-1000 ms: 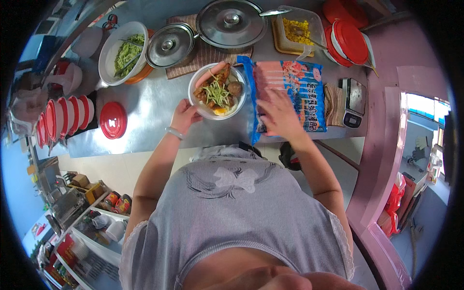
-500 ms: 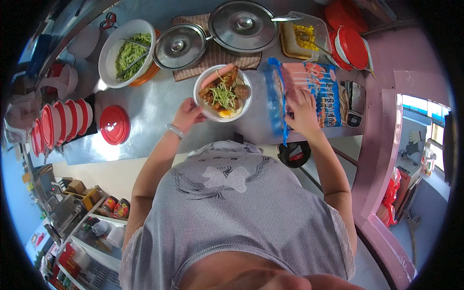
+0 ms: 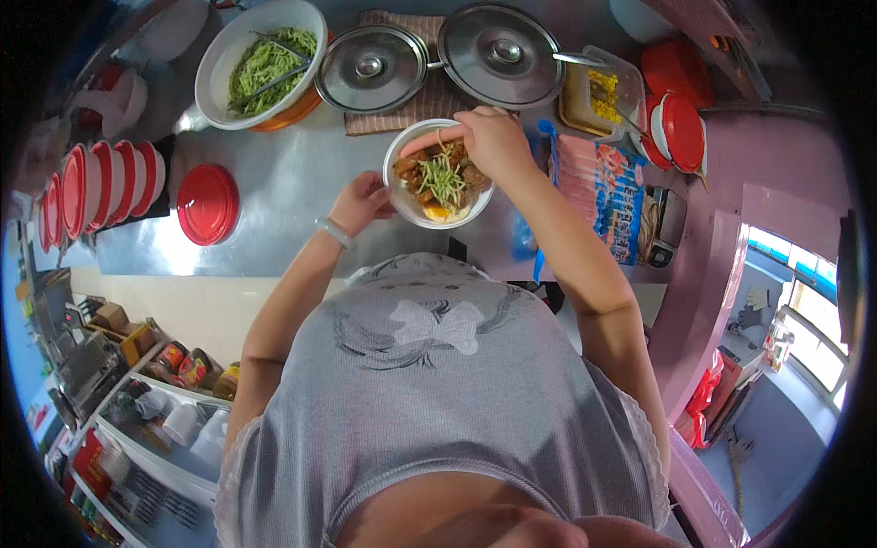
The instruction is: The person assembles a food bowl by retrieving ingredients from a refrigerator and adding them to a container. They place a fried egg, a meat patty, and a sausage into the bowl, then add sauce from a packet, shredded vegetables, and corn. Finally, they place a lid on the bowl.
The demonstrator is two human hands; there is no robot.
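Observation:
A round white bowl (image 3: 402, 206) sits on the counter in front of me, with brown meat pieces, shredded green vegetable (image 3: 442, 180) and egg (image 3: 438, 212) in it. My left hand (image 3: 363, 201) grips the bowl's left rim, fingers curled. A pink sausage (image 3: 429, 141) lies across the far part of the bowl. My right hand (image 3: 498, 144) is closed over the far right rim, its fingertips pinching the sausage's right end. Part of the bowl's right side is hidden beneath this hand. To the right lies an opened blue plastic package (image 3: 618, 205) of pink sausages, partly behind my right forearm.
A white bowl (image 3: 208, 78) of shredded greens with tongs stands far left. Two lidded metal pots (image 3: 370, 80) stand on a striped cloth (image 3: 365, 124). A container (image 3: 575, 114) of corn is far right. Red lids (image 3: 208, 203) and stacked red-rimmed bowls (image 3: 110, 187) are left.
My right hand has moved left from the sausage package to the bowl, onto the sausage's end. My left hand stays at the bowl's rim. The whole view has shifted slightly.

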